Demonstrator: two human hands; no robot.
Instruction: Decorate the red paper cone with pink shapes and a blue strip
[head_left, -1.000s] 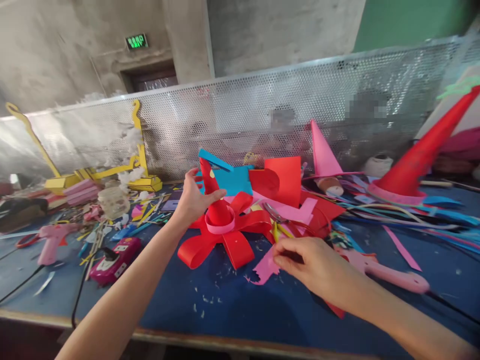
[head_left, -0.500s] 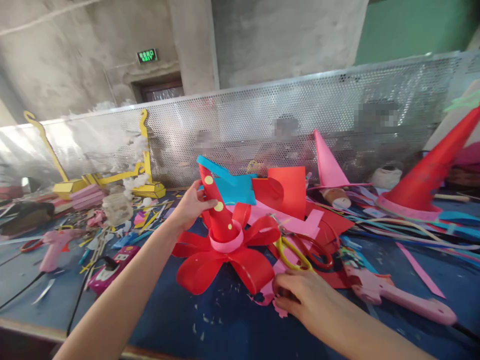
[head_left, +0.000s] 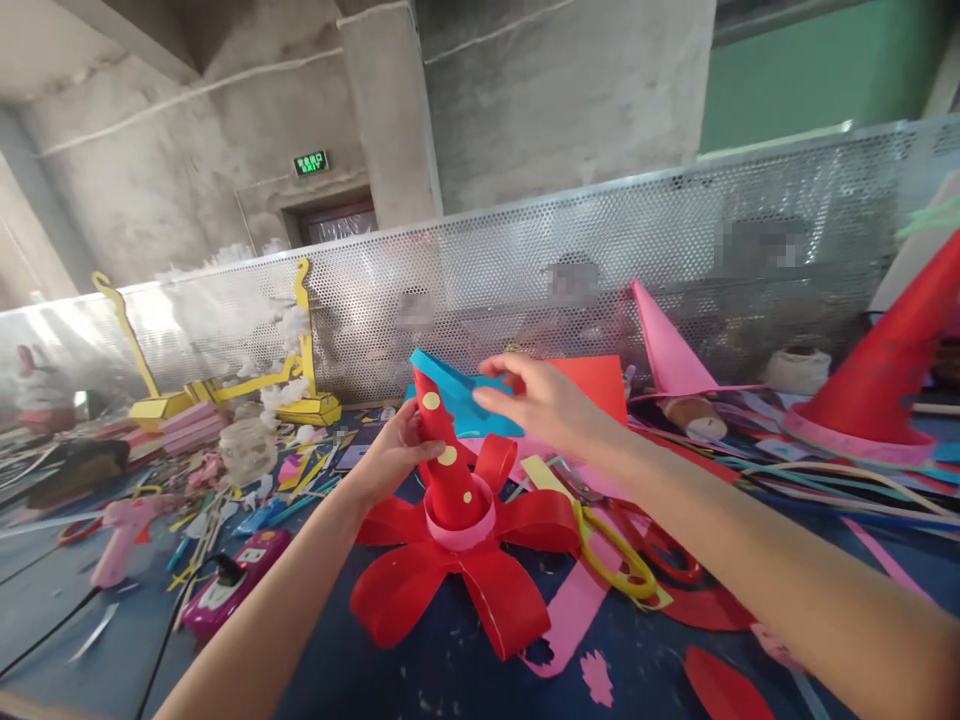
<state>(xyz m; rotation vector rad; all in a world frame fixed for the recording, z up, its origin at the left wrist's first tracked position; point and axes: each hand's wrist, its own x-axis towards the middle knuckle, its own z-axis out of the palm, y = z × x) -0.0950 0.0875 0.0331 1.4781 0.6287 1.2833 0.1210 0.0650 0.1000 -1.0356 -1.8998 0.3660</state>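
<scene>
A red paper cone (head_left: 448,470) with yellow dots stands on a flower of red paper loops (head_left: 420,590), with a pink band (head_left: 463,532) round its base. My left hand (head_left: 390,455) grips the cone from the left, near its upper half. My right hand (head_left: 544,400) hovers in the air just right of the cone's tip, fingers spread, with nothing visible in it. A blue paper piece (head_left: 457,398) lies right behind the tip. Yellow-handled scissors (head_left: 611,555) and a pink paper strip (head_left: 570,625) rest on the blue table (head_left: 337,670) under my right forearm.
Paper scraps cover the table. A pink glue gun (head_left: 124,525) and a magenta device (head_left: 232,590) with a cable lie at the left. A pink cone (head_left: 660,345) and a large red cone (head_left: 877,380) stand at the right. A perforated metal screen (head_left: 525,270) closes the back.
My right hand has left the pink scrap at the table's front and risen to the cone's tip. My left hand has closed round the cone. The view has tilted upward.
</scene>
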